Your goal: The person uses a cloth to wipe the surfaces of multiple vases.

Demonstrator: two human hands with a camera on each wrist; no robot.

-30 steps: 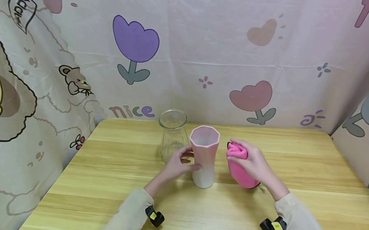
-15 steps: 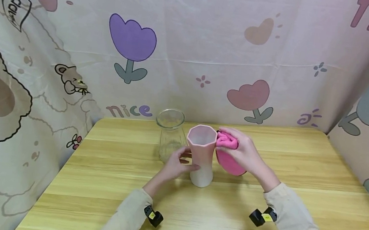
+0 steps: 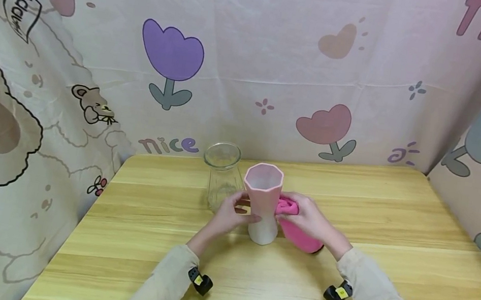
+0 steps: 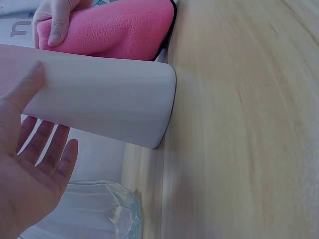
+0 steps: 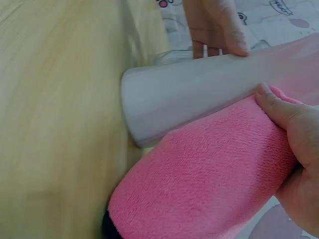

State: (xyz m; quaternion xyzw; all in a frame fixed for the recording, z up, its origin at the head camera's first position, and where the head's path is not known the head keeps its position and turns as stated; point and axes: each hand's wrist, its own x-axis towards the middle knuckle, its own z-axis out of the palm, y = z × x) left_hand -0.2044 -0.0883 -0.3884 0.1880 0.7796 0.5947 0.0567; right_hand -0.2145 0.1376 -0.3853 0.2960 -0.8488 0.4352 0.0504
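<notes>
A pink-to-white vase [image 3: 263, 225] with an angular rim stands upright on the wooden table. My left hand [image 3: 229, 214] holds it from the left, thumb on the near side and fingers around the far side. In the left wrist view the thumb lies across the vase's pale wall [image 4: 99, 94]. On the other side, my right hand [image 3: 308, 217] grips a bunched pink cloth [image 3: 300, 236] with dark edging. The cloth lies against the vase's right wall below the rim, and its loose end hangs down toward the table, as the right wrist view of the cloth [image 5: 199, 169] shows.
A clear glass vase [image 3: 219, 180] with a wide rim stands just behind and left of my left hand. The wooden tabletop [image 3: 396, 223] runs back to a cloth backdrop [image 3: 244, 58] printed with tulips, with more fabric at both sides.
My right hand brought the pink cloth leftward to the vase's rim, then slid it lower along the right wall. My left hand and the vase stay in place.
</notes>
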